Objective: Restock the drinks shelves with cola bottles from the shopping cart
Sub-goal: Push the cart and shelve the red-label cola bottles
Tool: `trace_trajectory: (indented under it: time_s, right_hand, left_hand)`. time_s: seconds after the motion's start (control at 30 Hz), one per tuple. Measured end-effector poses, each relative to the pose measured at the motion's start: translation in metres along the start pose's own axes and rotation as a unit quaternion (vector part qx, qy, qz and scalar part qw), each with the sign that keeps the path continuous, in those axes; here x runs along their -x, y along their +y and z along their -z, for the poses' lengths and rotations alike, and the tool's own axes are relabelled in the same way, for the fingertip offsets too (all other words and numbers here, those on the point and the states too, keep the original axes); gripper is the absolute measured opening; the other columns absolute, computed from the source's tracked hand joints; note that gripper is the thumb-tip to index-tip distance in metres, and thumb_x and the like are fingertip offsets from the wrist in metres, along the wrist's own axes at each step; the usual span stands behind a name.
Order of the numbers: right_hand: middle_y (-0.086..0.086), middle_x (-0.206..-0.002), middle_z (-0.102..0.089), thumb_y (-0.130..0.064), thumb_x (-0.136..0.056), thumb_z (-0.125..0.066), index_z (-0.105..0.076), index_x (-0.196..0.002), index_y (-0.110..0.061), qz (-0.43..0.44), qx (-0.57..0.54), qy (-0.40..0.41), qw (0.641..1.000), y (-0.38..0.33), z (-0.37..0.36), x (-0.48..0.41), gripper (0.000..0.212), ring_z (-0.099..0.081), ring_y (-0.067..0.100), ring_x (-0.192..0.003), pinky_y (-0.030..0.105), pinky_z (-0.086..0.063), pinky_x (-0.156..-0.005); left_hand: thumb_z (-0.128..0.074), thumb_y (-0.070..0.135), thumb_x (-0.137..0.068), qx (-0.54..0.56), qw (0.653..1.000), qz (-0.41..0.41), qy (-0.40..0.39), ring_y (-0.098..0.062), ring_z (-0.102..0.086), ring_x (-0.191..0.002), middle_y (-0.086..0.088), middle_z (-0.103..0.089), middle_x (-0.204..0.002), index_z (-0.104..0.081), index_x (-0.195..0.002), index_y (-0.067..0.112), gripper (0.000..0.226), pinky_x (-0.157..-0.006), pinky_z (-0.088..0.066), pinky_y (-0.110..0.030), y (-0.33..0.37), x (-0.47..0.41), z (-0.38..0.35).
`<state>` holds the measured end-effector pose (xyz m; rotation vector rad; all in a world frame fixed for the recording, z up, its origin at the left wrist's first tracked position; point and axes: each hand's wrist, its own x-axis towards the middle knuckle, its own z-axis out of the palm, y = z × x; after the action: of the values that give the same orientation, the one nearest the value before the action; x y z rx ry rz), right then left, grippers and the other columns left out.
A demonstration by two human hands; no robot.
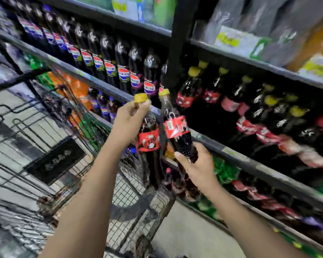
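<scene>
My left hand (130, 118) grips one cola bottle (149, 146) by the neck, just under its yellow cap; the bottle hangs upright over the cart. My right hand (196, 164) holds a second cola bottle (177, 131) around its lower body, tilted slightly left, cap up. Both bottles have red labels and dark contents and are side by side in front of the shelf. The wire shopping cart (134, 211) is below my arms, with more dark bottles inside it. The cola shelf (231, 153) on the right holds several red-labelled bottles with yellow caps.
A row of blue-labelled cola bottles (108, 67) fills the shelf upper left. A black upright post (177, 43) divides the shelving. Green and orange drinks sit on lower shelves. The frame is motion-blurred.
</scene>
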<state>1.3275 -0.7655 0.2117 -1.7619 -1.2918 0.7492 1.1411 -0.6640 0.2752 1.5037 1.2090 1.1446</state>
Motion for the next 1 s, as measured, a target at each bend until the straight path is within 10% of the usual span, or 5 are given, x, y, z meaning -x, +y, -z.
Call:
trace_trajectory:
  time_s: [0.13, 0.3, 0.47, 0.7, 1.0]
  right_hand:
    - [-0.009, -0.095, -0.063, -0.032, -0.079, -0.075, -0.055, -0.098, -0.031, 0.007, -0.007, 0.045, 0.999, 0.014, 0.039, 0.017, 0.027, -0.059, 0.005, -0.090, 0.014, -0.042, -0.075]
    - [0.003, -0.086, -0.066, -0.046, -0.073, -0.071, -0.061, -0.091, -0.020, -0.041, -0.049, 0.117, 0.991, 0.033, 0.082, 0.034, 0.034, -0.062, 0.017, -0.082, 0.035, -0.047, -0.073]
    - [-0.002, -0.085, -0.065, -0.039, -0.079, -0.073, -0.059, -0.093, -0.019, -0.058, -0.046, 0.141, 0.987, 0.045, 0.116, 0.040, 0.028, -0.060, 0.009, -0.079, 0.022, -0.044, -0.064]
    - [-0.018, -0.087, -0.058, -0.035, -0.083, -0.071, -0.053, -0.097, -0.028, -0.068, -0.052, 0.162, 0.983, 0.043, 0.127, 0.037, 0.024, -0.055, -0.002, -0.080, 0.008, -0.039, -0.065]
    - [-0.010, -0.090, -0.063, -0.037, -0.082, -0.071, -0.059, -0.103, -0.019, -0.080, -0.068, 0.185, 0.977, 0.031, 0.105, 0.023, 0.029, -0.058, -0.003, -0.084, 0.012, -0.039, -0.064]
  left_hand:
    - [-0.055, 0.034, -0.096, -0.032, 0.998, -0.041, -0.042, 0.002, -0.037, -0.053, 0.008, -0.043, -0.063, -0.054, -0.073, 0.016, 0.029, -0.055, -0.030, -0.016, 0.029, 0.013, -0.053]
    - [-0.053, 0.032, -0.097, -0.032, 0.991, -0.090, -0.098, -0.009, -0.028, -0.056, 0.003, -0.030, -0.060, -0.038, -0.069, 0.012, 0.038, -0.053, -0.022, -0.024, 0.048, 0.020, -0.093]
    - [-0.053, 0.026, -0.098, -0.078, 0.979, -0.159, -0.102, 0.005, -0.046, -0.060, 0.022, -0.051, -0.062, -0.048, -0.078, 0.028, 0.021, -0.061, -0.034, -0.011, 0.060, 0.007, -0.126]
    - [-0.053, 0.032, -0.097, -0.042, 0.982, -0.164, -0.082, -0.009, -0.060, -0.085, -0.003, -0.065, -0.094, -0.056, -0.100, 0.016, 0.017, -0.080, -0.044, -0.020, 0.058, -0.043, -0.139]
    - [-0.056, 0.026, -0.097, -0.138, 0.954, -0.240, -0.119, 0.009, -0.052, -0.070, 0.017, -0.050, -0.078, -0.045, -0.098, 0.015, 0.016, -0.063, -0.036, -0.003, 0.054, -0.079, -0.146]
